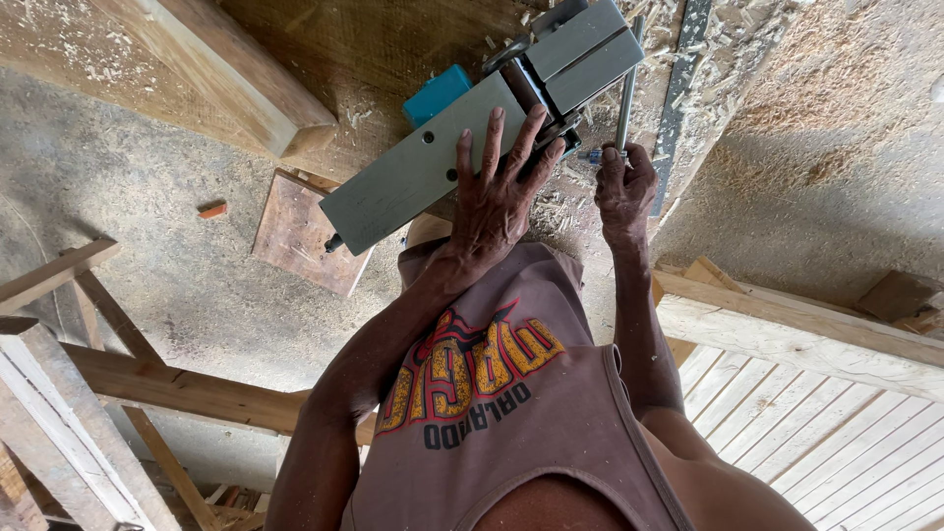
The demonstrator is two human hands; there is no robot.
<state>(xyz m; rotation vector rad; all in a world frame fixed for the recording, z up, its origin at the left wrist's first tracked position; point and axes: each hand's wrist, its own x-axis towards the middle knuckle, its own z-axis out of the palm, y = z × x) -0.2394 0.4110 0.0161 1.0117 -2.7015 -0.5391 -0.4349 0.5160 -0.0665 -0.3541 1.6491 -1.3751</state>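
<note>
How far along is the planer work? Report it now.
Done: shavings lie around the planer, turned base-up. In hand: left hand lies flat on its grey base; right hand grips a metal rod at the blade slot. Left: the planer is not yet turned upright.

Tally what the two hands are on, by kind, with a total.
Grey metal electric planer with teal body, upside down, under the left hand: 1
Thin metal rod-shaped tool in the right hand grip: 1
Total: 2
</note>
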